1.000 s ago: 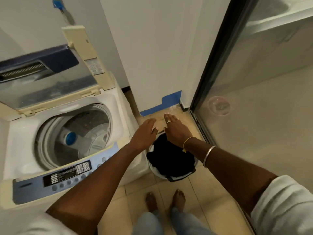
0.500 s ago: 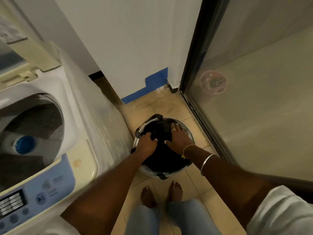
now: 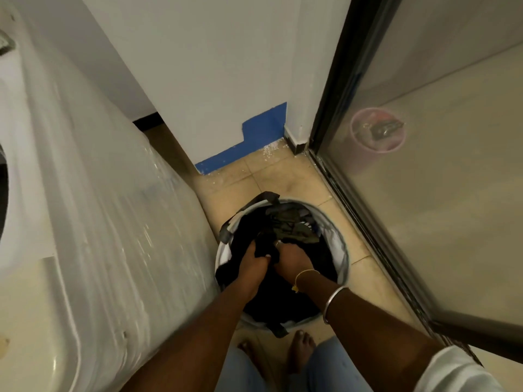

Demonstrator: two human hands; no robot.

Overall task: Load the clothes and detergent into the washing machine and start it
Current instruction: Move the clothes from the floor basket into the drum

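One laundry basket (image 3: 341, 250) on the floor (image 3: 268, 176), round and pale-rimmed with dark strap handles. It sits just beside the one washing machine (image 3: 99, 222) that fills the left of the view. Inside the basket is a heap of clothes (image 3: 294, 222), mostly black, with some olive and blue pieces toward the far side, too tangled to count.

Two hands are down in there. The left hand (image 3: 253, 264) has its fingers curled tight round a fold of a black garment (image 3: 249, 239), bunching it up above the heap. The right hand (image 3: 291, 258) is right next to it, knuckles bent down into the pile, one ring (image 3: 278, 243) showing. Its fingertips vanish under the black cloth, so whether it grips or just presses I cannot tell. Two bands on that right wrist: a thin gold bracelet (image 3: 305, 274) and, further up the arm, a silver bangle (image 3: 335, 302). Two bare feet (image 3: 301, 349) stand just short of the basket, blue jeans above them.

The machine's side is wrapped in clear plastic film, and only an edge of its top opening shows at far left. Around it all are beige floor tiles and a white wall (image 3: 212, 66) with one blue strip (image 3: 254, 142) along its foot and white crumbs at the corner. On the right is a dark-framed glass door (image 3: 452, 193), with one pink bin (image 3: 376, 137) blurred behind it.
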